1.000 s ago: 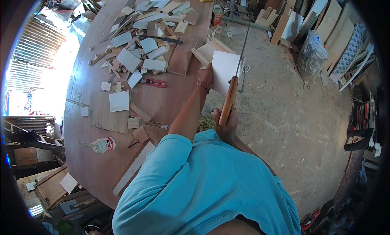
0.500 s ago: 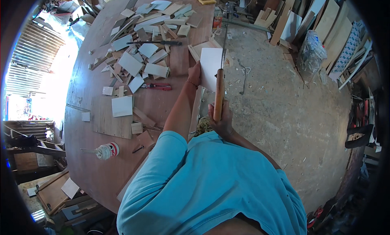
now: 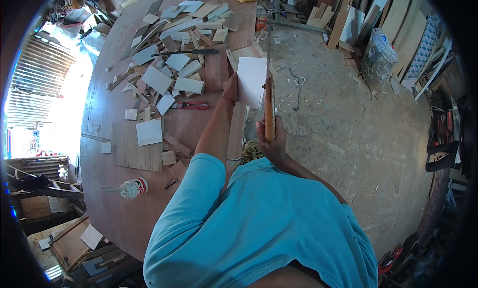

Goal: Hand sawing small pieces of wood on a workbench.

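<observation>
My left hand (image 3: 230, 87) grips the left edge of a white-faced board (image 3: 252, 81) at the table's right edge. Its fingers are partly hidden by the board. My right hand (image 3: 273, 137) is wrapped round the wooden handle of a handsaw (image 3: 269, 108), whose narrow blade points away from me. The saw runs along the board's right side; whether its teeth touch the board cannot be made out. Left of my left hand, a red-handled tool (image 3: 190, 105) lies on the brown table (image 3: 149, 218).
A heap of wood offcuts (image 3: 158, 79) covers the table's far part, with a long dark tool (image 3: 185, 53) across it. A white bottle (image 3: 134, 188) lies nearer me. Planks (image 3: 341, 19) and a plastic bag (image 3: 379, 56) stand beyond the littered concrete floor (image 3: 343, 153).
The saw and my right hand have moved slightly forward, away from me. The board and my left hand have shifted a little left. The whole view has also shifted slightly.
</observation>
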The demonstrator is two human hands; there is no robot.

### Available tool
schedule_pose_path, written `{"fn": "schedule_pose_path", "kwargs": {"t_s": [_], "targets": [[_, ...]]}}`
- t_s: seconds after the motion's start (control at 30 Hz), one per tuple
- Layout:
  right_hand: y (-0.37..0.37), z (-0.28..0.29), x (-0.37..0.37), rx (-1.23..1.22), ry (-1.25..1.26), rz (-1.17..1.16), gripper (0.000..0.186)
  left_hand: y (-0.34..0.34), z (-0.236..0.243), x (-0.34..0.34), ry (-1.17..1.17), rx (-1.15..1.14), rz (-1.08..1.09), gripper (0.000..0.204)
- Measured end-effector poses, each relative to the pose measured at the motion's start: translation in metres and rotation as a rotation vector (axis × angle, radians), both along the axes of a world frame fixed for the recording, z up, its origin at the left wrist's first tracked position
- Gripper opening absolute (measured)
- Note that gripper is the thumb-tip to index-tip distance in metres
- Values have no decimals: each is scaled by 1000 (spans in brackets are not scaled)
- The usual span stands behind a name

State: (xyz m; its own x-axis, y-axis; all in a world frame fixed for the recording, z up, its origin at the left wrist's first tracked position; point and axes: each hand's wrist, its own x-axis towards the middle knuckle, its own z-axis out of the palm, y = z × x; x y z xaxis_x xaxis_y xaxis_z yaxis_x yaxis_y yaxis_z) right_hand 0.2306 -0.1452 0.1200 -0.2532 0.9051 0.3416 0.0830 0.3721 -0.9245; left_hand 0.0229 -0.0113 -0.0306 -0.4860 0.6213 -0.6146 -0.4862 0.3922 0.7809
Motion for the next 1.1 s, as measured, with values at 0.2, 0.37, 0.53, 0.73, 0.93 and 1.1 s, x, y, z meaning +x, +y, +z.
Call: {"fn": "schedule_pose_path", "kwargs": {"t_s": [0.2,0.37,0.53,0.73,0.93,1.1], "targets": [[2,4,13,-117,1,68,21,-7,-5,4,-42,62,58,50],[-17,-9,-7,-19,14,168,20,-54,-62,-93,-228,361,-175,45],[-17,-9,1,-78,-4,156,23,-59,-33,-66,-209,277,-220,44],[-24,-11,-1,-94,-17,207,20,-83,4,-60,-149,201,-133,42],[-9,-59,7,-481,189,112,13,-88,15,-53,2,64,-202,40],[-10,-68,6,-544,173,130,11,-104,-15,-64,293,-28,-239,45]]}}
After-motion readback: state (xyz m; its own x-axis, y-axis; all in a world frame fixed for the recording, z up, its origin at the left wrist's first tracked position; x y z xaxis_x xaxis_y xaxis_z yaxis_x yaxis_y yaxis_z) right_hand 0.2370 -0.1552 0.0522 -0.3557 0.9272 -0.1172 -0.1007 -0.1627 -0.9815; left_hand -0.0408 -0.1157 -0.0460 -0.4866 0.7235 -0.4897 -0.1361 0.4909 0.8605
